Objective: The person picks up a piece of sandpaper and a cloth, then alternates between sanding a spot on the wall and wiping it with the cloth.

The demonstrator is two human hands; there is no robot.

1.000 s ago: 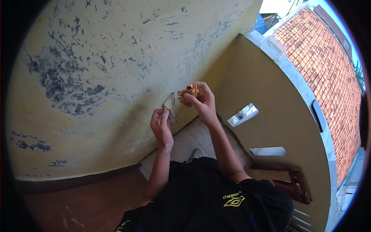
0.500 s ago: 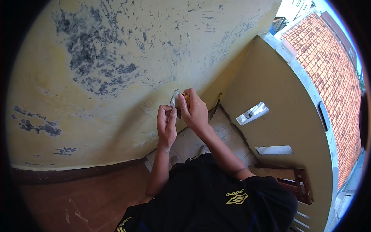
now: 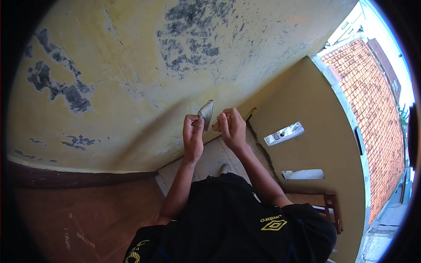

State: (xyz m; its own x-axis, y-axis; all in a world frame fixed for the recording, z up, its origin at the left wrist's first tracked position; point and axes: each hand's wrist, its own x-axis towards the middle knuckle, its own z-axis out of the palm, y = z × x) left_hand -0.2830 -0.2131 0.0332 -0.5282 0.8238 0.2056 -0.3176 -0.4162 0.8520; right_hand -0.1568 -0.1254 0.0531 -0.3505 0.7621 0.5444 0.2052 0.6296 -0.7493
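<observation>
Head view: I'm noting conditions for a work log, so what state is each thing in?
Left hand: closed, pinching
Flat grey blade: pinched in the left hand, tip away from the body
Right hand: closed
Tan wad: clutched in the right hand, mostly hidden
Yellow wall: marked with dark patches and scratches
Upper slot: open
Lower slot: open

- Broad pale-yellow painted wall (image 3: pixel 144 83), blotched dark grey
- Silvery-grey, thin pointed blade (image 3: pixel 206 112) before the wall
- Tan, small crumpled wad (image 3: pixel 216 126) before the wall
- Black short-sleeved fabric shirt (image 3: pixel 232 219) below the wall, yellow lettering, nested yellow diamonds
- Orange tiled roof (image 3: pixel 372 105) right of the wall, grid-patterned
</observation>
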